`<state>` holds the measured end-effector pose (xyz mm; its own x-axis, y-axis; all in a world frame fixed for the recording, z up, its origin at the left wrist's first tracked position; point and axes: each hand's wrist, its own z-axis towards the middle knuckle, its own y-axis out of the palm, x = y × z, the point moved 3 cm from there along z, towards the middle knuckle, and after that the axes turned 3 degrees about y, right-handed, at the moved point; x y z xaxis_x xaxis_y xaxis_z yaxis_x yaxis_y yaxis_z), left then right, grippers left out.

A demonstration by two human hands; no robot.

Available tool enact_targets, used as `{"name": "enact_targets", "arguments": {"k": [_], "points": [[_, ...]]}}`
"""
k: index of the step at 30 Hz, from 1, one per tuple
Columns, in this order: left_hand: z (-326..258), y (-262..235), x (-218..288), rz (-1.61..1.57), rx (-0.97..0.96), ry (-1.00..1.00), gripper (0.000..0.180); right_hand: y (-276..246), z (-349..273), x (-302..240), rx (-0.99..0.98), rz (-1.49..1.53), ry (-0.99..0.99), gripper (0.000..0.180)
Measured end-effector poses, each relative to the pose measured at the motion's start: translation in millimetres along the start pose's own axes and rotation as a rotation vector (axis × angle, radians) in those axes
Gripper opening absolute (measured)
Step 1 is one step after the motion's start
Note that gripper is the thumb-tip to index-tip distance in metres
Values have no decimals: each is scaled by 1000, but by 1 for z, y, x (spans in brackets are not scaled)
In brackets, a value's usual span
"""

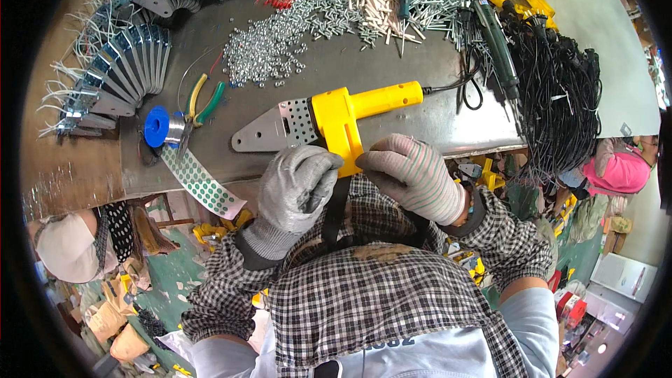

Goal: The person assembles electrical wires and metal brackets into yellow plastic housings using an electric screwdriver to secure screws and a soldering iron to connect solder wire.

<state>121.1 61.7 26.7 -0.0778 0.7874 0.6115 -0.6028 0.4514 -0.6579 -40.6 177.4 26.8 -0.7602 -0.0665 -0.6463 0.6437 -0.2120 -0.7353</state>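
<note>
A yellow plastic-pipe welding iron [338,126] with a flat grey perforated metal plate [280,129] lies across the near part of the bench, its handle toward the right and a black cord leaving the handle's end. My left hand [297,185], in a grey glove, is closed with its fingertips at the left side of the iron's near yellow leg. From the other side my right hand [409,171], in a striped glove, pinches the same leg. Whether a small part is also between the fingers is hidden.
Pliers [204,101], a solder spool [159,126] and a sticker strip [203,185] lie left. Metal plates with wires [133,66] stand far left. Nuts [259,52], screws and a screwdriver [404,0] lie behind; a soldering iron [497,49] and black cords [556,91] right.
</note>
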Motion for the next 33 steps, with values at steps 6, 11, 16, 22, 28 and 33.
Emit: {"name": "enact_targets", "arguments": {"k": [6,11,16,22,28,33], "points": [[-10,10,3,105,-3,56,24,-11,2,-3,-8,-251,-59,32],[-13,8,5,167,-77,80,23,-41,61,8,55,-388,-141,33],[-19,21,-2,-181,23,-188,22,-29,113,15,-244,-362,-354,39],[-24,30,-8,-463,92,-464,27,-1,139,9,-436,-532,-483,41],[-25,33,-8,-554,33,-638,26,3,143,4,-637,-536,-304,47],[-24,33,-10,-487,57,-487,30,-9,125,20,-532,-313,-189,59]]}}
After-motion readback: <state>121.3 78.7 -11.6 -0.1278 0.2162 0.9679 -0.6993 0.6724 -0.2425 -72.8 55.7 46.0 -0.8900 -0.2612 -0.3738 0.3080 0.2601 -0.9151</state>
